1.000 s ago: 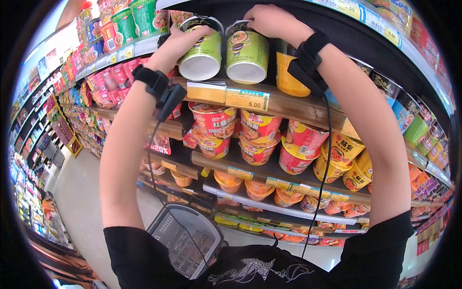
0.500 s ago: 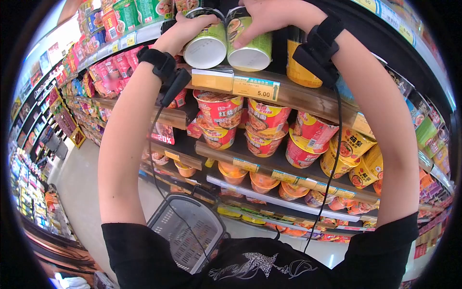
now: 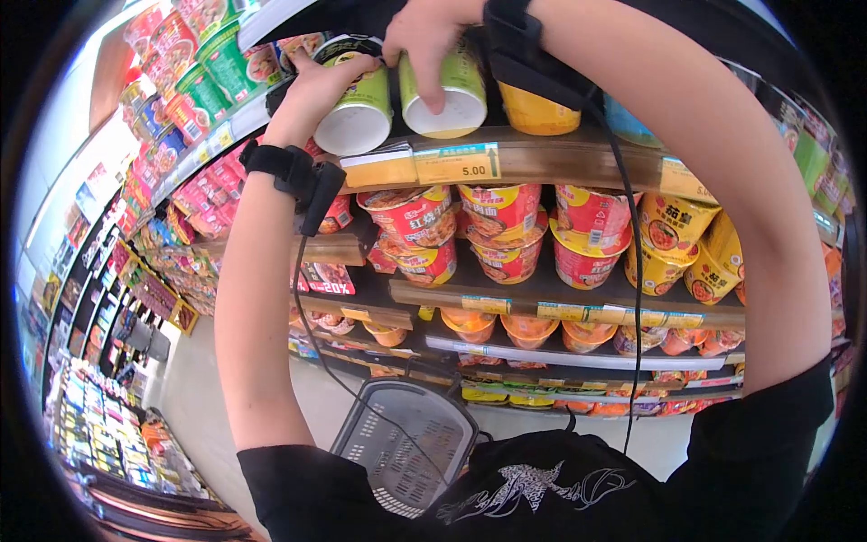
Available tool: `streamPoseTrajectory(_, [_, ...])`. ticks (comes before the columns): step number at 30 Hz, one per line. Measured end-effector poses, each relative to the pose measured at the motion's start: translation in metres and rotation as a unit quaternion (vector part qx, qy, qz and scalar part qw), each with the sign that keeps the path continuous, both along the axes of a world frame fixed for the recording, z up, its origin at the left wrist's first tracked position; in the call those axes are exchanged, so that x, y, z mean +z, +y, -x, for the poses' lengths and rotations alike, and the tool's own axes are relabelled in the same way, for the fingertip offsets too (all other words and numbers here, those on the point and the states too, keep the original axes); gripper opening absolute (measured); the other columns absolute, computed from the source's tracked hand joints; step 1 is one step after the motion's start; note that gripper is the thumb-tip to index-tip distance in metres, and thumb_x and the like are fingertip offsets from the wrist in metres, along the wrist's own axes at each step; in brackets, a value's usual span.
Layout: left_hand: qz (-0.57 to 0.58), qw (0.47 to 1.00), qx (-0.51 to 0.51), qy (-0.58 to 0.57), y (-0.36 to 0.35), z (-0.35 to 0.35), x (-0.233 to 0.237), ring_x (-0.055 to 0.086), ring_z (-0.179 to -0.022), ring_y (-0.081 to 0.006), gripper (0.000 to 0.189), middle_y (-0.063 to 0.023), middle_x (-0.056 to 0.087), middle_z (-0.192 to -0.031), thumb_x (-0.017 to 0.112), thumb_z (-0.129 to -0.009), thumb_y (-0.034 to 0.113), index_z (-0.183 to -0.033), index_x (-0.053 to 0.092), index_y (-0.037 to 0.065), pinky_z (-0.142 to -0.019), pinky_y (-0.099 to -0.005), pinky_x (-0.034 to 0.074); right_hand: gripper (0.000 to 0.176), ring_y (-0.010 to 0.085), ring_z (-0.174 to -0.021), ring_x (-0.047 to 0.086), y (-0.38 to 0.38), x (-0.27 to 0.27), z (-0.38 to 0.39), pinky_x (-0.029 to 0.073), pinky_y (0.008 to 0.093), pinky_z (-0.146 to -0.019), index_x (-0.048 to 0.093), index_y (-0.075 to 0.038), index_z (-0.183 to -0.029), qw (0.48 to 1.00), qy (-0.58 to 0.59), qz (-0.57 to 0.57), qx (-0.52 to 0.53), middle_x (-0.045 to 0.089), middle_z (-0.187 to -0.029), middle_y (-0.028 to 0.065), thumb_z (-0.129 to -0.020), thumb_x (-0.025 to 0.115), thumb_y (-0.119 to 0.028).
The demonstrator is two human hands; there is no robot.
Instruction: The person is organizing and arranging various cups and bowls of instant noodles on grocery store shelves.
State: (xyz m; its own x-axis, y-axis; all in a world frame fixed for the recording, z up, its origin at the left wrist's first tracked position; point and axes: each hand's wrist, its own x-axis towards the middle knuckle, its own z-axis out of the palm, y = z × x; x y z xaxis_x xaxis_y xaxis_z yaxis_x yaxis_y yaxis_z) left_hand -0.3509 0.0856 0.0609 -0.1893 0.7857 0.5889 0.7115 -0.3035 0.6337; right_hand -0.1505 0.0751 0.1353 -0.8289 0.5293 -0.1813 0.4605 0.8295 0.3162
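Note:
Two green cups with white undersides lie tilted at the front of the upper shelf, bottoms facing me. My left hand (image 3: 327, 83) is closed around the side of the left green cup (image 3: 368, 93). Over the top and front of the right green cup (image 3: 462, 79) is my right hand (image 3: 431, 41), one finger reaching down to its white base. Part of that hand is cut off by the top edge of the view. A yellow cup (image 3: 539, 110) stands just right of the green ones, partly behind my right wrist strap.
Below runs a shelf edge with a 5.00 price tag (image 3: 458, 163). Stacked red noodle bowls (image 3: 501, 217) and yellow bowls (image 3: 670, 239) fill the lower shelf. A grey shopping basket (image 3: 411, 434) is down by my body. Black cables (image 3: 638, 298) hang from both wrist straps.
The view has shifted, and the shelves appear more level. My right hand's finger now lies lower on its cup's front. A slightly wider gap separates the two green cups.

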Motion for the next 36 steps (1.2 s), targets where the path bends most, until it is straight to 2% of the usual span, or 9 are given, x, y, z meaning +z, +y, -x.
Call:
streamPoseTrajectory(10, [0.044, 0.997, -0.028, -0.049, -0.004, -0.004, 0.004, 0.062, -0.085, -0.0222, 0.086, -0.0169, 0.056, -0.104, 0.070, -0.072, 0.034, -0.126, 0.020, -0.012, -0.070, -0.0282, 0.051, 0.068, 0.0250, -0.087, 0.062, 0.014, -0.009, 0.008, 0.049, 0.0346, -0.076, 0.065, -0.003, -0.104, 0.993, 0.109, 0.034, 0.012, 0.065, -0.099, 0.0143, -0.053, 0.084, -0.043])
streamPoseTrajectory(12, [0.035, 0.998, -0.009, -0.057, -0.008, -0.010, 0.003, 0.062, -0.084, -0.0215, 0.083, -0.0164, 0.056, -0.104, 0.068, -0.073, 0.034, -0.125, 0.023, -0.012, -0.069, -0.0286, 0.050, 0.067, 0.0240, -0.096, 0.059, 0.016, -0.004, 0.010, 0.047, 0.0336, -0.082, 0.064, -0.003, -0.108, 0.996, 0.037, 0.074, 0.014, 0.062, -0.108, 0.0150, -0.063, 0.077, -0.050])
streamPoseTrajectory(15, [0.022, 0.998, 0.000, -0.060, -0.008, -0.003, 0.002, 0.061, -0.089, -0.0219, 0.080, -0.0160, 0.056, -0.105, 0.070, -0.071, 0.033, -0.124, 0.028, -0.010, -0.073, -0.0304, 0.050, 0.062, 0.0266, -0.097, 0.061, 0.013, -0.016, 0.023, 0.044, 0.0378, -0.087, 0.062, -0.010, -0.113, 0.994, 0.097, -0.050, -0.028, 0.063, -0.106, 0.0142, -0.061, 0.077, -0.042])
streamPoseTrajectory(19, [-0.128, 0.992, 0.003, -0.020, -0.006, -0.003, -0.002, 0.057, -0.097, -0.0241, 0.082, -0.0172, 0.054, -0.110, 0.073, -0.068, 0.034, -0.125, 0.033, -0.008, -0.084, -0.0324, 0.046, 0.088, 0.0327, -0.109, 0.051, 0.011, -0.023, 0.017, 0.039, 0.0388, -0.094, 0.056, -0.007, -0.116, 0.977, 0.101, -0.189, 0.005, 0.057, -0.112, 0.0167, -0.043, 0.079, -0.051])
streamPoseTrajectory(22, [-0.281, 0.953, 0.092, 0.061, -0.002, -0.013, -0.007, 0.050, -0.111, -0.0374, 0.104, -0.0307, 0.046, -0.121, 0.076, -0.063, 0.035, -0.134, 0.016, -0.013, -0.094, -0.0362, 0.040, 0.086, 0.0302, -0.107, 0.049, 0.001, -0.045, 0.000, 0.038, 0.0366, -0.092, 0.054, -0.005, -0.113, 0.904, 0.175, -0.385, 0.066, 0.053, -0.111, 0.0156, -0.041, 0.082, -0.043])
streamPoseTrajectory(26, [-0.374, 0.921, 0.071, 0.085, 0.017, -0.008, -0.025, 0.030, -0.128, -0.0374, 0.104, -0.0312, 0.028, -0.136, 0.077, -0.065, 0.030, -0.135, 0.014, -0.013, -0.106, -0.0374, 0.025, 0.077, 0.0251, -0.102, 0.049, 0.008, -0.074, -0.011, 0.040, 0.0334, -0.087, 0.054, -0.006, -0.109, 0.841, 0.269, -0.446, 0.147, 0.053, -0.105, 0.0110, -0.044, 0.084, -0.035])
streamPoseTrajectory(30, [-0.342, 0.939, 0.015, -0.031, 0.016, -0.007, -0.042, 0.030, -0.127, -0.0348, 0.106, -0.0285, 0.026, -0.136, 0.078, -0.063, 0.025, -0.138, 0.010, -0.009, -0.106, -0.0376, 0.024, 0.045, 0.0290, -0.087, 0.060, 0.019, -0.061, -0.016, 0.048, 0.0377, -0.076, 0.056, -0.004, -0.098, 0.810, 0.387, -0.383, 0.220, 0.061, -0.088, 0.0132, -0.065, 0.074, -0.028])
streamPoseTrajectory(34, [-0.310, 0.950, 0.000, 0.022, 0.017, 0.003, -0.056, 0.033, -0.123, -0.0352, 0.107, -0.0278, 0.029, -0.134, 0.078, -0.062, 0.024, -0.138, 0.010, -0.006, -0.105, -0.0390, 0.026, 0.017, 0.0329, -0.081, 0.065, 0.009, -0.029, -0.030, 0.053, 0.0412, -0.069, 0.064, -0.001, -0.083, 0.913, 0.285, -0.290, 0.040, 0.066, -0.084, 0.0183, -0.072, 0.059, -0.013])
streamPoseTrajectory(36, [-0.296, 0.955, -0.001, 0.013, 0.017, 0.004, -0.060, 0.034, -0.122, -0.0357, 0.107, -0.0279, 0.030, -0.132, 0.079, -0.061, 0.023, -0.139, 0.011, -0.006, -0.104, -0.0396, 0.026, 0.016, 0.0340, -0.080, 0.065, 0.020, -0.034, -0.029, 0.053, 0.0415, -0.068, 0.066, -0.001, -0.079, 0.901, 0.270, -0.325, 0.099, 0.066, -0.083, 0.0197, -0.073, 0.057, -0.012])
